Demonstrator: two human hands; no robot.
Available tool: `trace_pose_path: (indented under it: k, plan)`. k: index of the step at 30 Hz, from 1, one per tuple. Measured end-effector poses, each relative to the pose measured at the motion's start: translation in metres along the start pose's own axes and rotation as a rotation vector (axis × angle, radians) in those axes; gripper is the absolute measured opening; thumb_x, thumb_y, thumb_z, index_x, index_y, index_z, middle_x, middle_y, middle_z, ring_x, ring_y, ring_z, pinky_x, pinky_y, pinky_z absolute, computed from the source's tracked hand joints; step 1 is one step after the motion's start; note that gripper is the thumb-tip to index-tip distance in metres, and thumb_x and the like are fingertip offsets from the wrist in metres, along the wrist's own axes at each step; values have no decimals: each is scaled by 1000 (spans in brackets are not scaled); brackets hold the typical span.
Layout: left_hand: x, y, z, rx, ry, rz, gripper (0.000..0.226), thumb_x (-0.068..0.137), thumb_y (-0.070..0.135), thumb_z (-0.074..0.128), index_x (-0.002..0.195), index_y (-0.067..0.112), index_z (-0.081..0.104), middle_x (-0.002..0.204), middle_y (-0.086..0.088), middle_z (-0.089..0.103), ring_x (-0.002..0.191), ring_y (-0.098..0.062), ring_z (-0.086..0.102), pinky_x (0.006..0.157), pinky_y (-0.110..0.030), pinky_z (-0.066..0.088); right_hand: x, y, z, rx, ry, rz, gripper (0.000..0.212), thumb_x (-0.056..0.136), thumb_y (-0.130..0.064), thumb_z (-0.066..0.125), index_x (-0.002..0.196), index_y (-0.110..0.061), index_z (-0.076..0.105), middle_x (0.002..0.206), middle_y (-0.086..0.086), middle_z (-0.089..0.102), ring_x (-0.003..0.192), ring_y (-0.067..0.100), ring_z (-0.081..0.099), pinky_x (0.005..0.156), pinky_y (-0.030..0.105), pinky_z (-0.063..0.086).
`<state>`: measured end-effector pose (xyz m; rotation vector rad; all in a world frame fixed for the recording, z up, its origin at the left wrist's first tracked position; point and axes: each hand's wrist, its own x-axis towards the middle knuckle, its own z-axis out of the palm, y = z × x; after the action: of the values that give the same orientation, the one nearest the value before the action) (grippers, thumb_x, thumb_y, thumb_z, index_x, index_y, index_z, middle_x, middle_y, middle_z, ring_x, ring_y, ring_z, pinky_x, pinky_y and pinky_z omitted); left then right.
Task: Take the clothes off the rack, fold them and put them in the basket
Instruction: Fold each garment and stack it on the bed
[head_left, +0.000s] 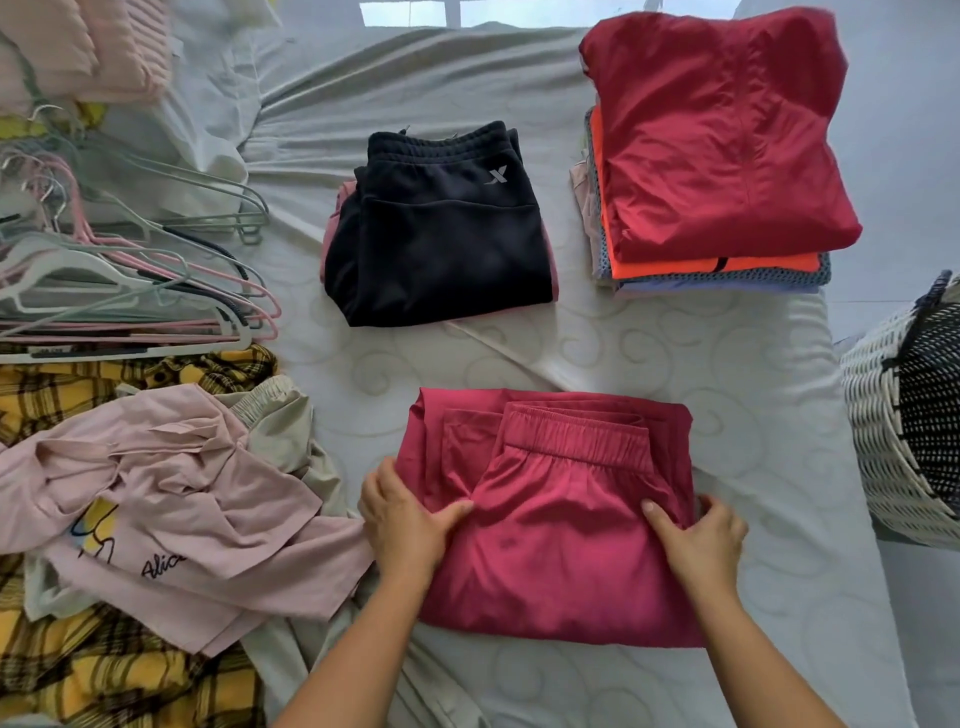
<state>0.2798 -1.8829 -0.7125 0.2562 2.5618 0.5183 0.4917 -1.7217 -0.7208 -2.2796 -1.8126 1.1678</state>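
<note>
Scanning left to right from my remote seat. Far left: a heap of empty hangers (119, 270) on the bed sheet (649, 353), so plenty is already off the rack, I'd judge (the rack itself is not in view). Below them lies the unfolded pile: a pink printed shirt (171, 509), a yellow plaid garment (104, 670) under it, and a beige piece (280, 421) with an elastic waist. That is the work left.

Centre, far side: folded dark shorts (441, 228) sit on top of something pink, done. Centre, near side: the magenta shorts (550, 514), folded into a flat rectangle with the waistband on top, are the item in hand. My left hand (402, 519) grips their left edge, thumb lying on top of the cloth and fingers tucked under the side. My right hand (701, 545) holds the right edge likewise, thumb on top and fingers wrapped round the fold. Reads to me as either a last squaring-up or a lift-off.

Right, far side: a stack of folded clothes (722, 156), red on top, then orange, then a mesh-patterned and a pale layer beneath.

Far right edge: the woven basket (883, 415), white weave with a dark spotted liner, stands off the bed, just beside it. What little of its inside shows looks like liner only; I cannot tell whether clothes are in it. So folding is roughly mid-way, and basket loading seems not yet started for the two finished piles.
</note>
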Motion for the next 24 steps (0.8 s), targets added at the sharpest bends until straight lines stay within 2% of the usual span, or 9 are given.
trace_pose_path:
  k: [2,5,8,10,16,19,21,22,24]
  plan:
    - [13,-3,-2,-147,-59,-144,104,56,36,87,136,-1,32,137,-20,37,129,-33,34,107,-39,27,4,0,0,173,-92,45,60,73,-26,79,118,4,53,118,21,56,112,34,53,92,39,42]
    - [28,3,-4,-426,-279,-319,92,53,32,90,126,-1,44,119,-17,57,106,-31,58,95,-42,47,10,-8,-4,327,-346,146,34,75,-22,77,101,-3,67,96,17,69,89,29,65,77,35,52]
    - [29,9,-4,-537,-438,-339,37,68,18,82,98,3,66,92,-15,70,87,-30,67,78,-38,53,14,-7,-8,429,-457,203,30,79,-21,72,105,-5,67,96,16,70,89,30,66,80,37,52]
    - [22,14,-7,-504,-392,-246,15,77,10,73,90,9,65,87,-11,68,88,-29,64,74,-30,47,10,-6,-13,501,-454,189,28,84,-17,66,109,-5,64,99,16,69,92,30,65,87,41,50]
    - [-3,44,-17,-257,126,108,35,84,5,62,118,3,54,108,-14,62,99,-30,58,76,-26,37,-7,-17,-20,674,-559,114,20,85,-13,62,105,-13,64,103,9,69,95,26,64,90,38,48]
    - [-13,64,2,-277,-10,136,62,84,20,66,137,5,37,130,-12,51,119,-29,48,100,-35,39,-9,-22,-13,718,-625,158,65,57,-45,81,114,-19,61,103,0,71,94,18,67,85,30,51]
    - [-18,69,22,-97,-221,168,85,82,44,63,146,5,23,147,-14,34,134,-28,34,111,-39,28,-7,-23,-10,783,-649,220,63,66,-39,77,121,-17,56,106,2,70,95,19,66,84,30,51]
    - [-22,70,29,6,-268,184,89,83,55,54,147,6,17,153,-13,24,140,-25,25,115,-37,20,-4,-21,-9,803,-660,242,61,69,-35,74,124,-15,54,108,4,69,96,20,64,85,31,50]
    - [-27,73,35,42,-252,208,109,72,82,20,148,6,11,157,-9,10,144,-20,12,117,-28,7,3,-20,-8,792,-707,228,82,51,-48,85,121,-19,55,110,3,69,101,21,64,89,35,49]
